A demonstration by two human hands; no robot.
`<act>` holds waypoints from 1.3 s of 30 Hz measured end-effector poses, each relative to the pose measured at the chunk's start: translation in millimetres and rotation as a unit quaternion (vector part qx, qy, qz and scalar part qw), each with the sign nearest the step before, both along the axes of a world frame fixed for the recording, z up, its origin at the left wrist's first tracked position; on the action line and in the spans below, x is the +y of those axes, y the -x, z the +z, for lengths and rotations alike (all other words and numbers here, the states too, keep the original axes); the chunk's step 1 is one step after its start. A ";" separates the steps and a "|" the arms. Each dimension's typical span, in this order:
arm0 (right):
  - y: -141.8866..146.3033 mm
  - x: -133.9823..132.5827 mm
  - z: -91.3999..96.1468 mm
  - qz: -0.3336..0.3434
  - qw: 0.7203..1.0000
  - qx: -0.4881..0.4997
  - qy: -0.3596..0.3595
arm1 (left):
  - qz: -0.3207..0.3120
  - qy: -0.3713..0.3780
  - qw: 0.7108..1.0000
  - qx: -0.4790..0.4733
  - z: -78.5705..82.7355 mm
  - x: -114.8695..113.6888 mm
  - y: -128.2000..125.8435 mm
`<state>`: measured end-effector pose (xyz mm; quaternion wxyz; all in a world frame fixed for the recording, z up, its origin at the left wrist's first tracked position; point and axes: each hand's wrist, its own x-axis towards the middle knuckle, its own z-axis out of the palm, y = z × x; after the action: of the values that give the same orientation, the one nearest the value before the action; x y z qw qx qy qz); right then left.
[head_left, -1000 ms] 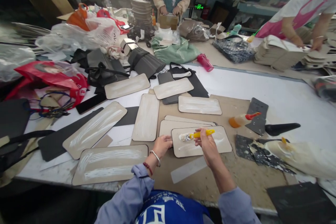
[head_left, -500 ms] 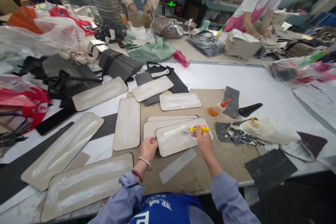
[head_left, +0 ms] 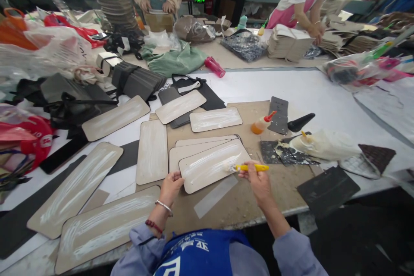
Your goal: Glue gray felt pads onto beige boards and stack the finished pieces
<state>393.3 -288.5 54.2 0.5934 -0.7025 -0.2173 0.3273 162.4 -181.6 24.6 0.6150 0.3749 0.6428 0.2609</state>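
My right hand [head_left: 258,180] is closed around the yellow handle of a brush [head_left: 250,167]. Its pale bristles touch the lower right edge of a beige rounded panel [head_left: 211,164] streaked with white glue. My left hand [head_left: 172,185] pinches that panel's left end between thumb and fingers. Under and behind it lie more beige panels [head_left: 184,155], fanned in a small stack. A narrow translucent strip [head_left: 216,197] rests on the brown board just in front. Several streaked panels surround the work, such as an upright one [head_left: 152,152] and a large one [head_left: 106,226] at the front left.
An orange glue bottle [head_left: 260,124] with a red tip stands beyond the brush. At right a creamy plastic bag [head_left: 326,144] lies by a glue-spotted dark sheet [head_left: 268,152]. A pink bottle [head_left: 215,67] lies farther back. Two co-workers stand across the table, one with a box [head_left: 159,21].
The brush has moved from the middle of the panel toward its lower right edge. My left hand stays on the panel's left end. The camera view has shifted slightly.
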 end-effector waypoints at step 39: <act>0.8 -86.1 -26.0 -0.069 0.989 -0.065 0.111 | -0.334 0.073 0.938 0.057 -49.5 -71.4 -90.9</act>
<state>392.5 -374.6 28.2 0.5176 -0.7971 -0.1692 0.2610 253.3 -253.0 -24.9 0.6547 0.5363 0.5318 -0.0296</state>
